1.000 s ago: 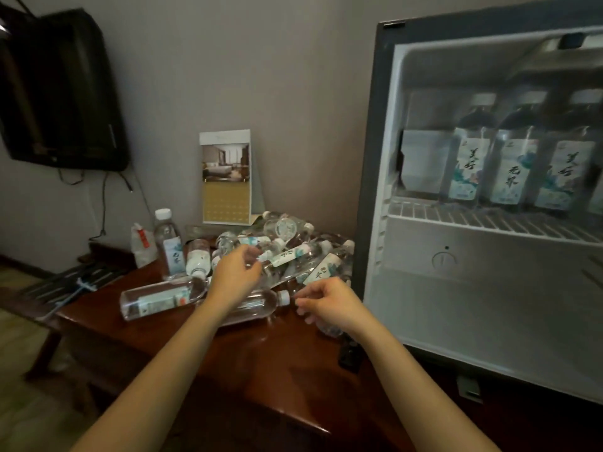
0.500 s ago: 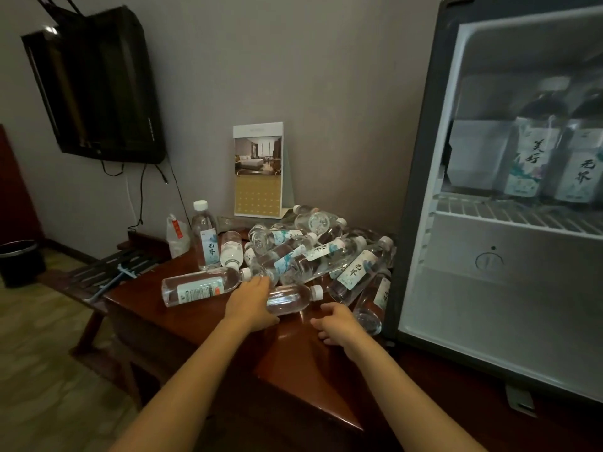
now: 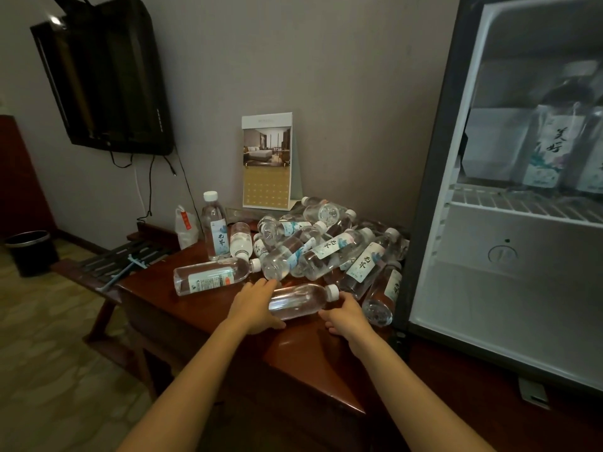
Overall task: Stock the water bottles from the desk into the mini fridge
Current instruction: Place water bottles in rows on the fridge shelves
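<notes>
Water bottles (image 3: 326, 249), clear plastic with white caps and pale labels, lie heaped on the dark reddish wooden desk (image 3: 195, 311). The heap reaches the frame of the open mini fridge (image 3: 505, 305) on your right.

At the near edge of the heap a single clear plastic bottle (image 3: 303, 300) lies on its side, its cap pointing right towards the fridge. Your left hand (image 3: 257, 305) is wrapped over its base end, fingers curled across the top and thumb underneath. Your right hand (image 3: 346, 316) sits just beside the cap end with its fingers loosely bent near the desk. Whether it actually touches the bottle I cannot tell.

Left of the heap a lone bottle (image 3: 212, 275) lies on its side, and behind it an upright bottle (image 3: 213, 226) stands on its base. Inside the fridge, labelled bottles (image 3: 548, 148) stand on the white wire shelf (image 3: 509, 203).

A standing desk calendar (image 3: 267, 161) with a photo of a bedroom leans by the wall behind the heap. A black flat television (image 3: 104, 76) hangs at upper left.
</notes>
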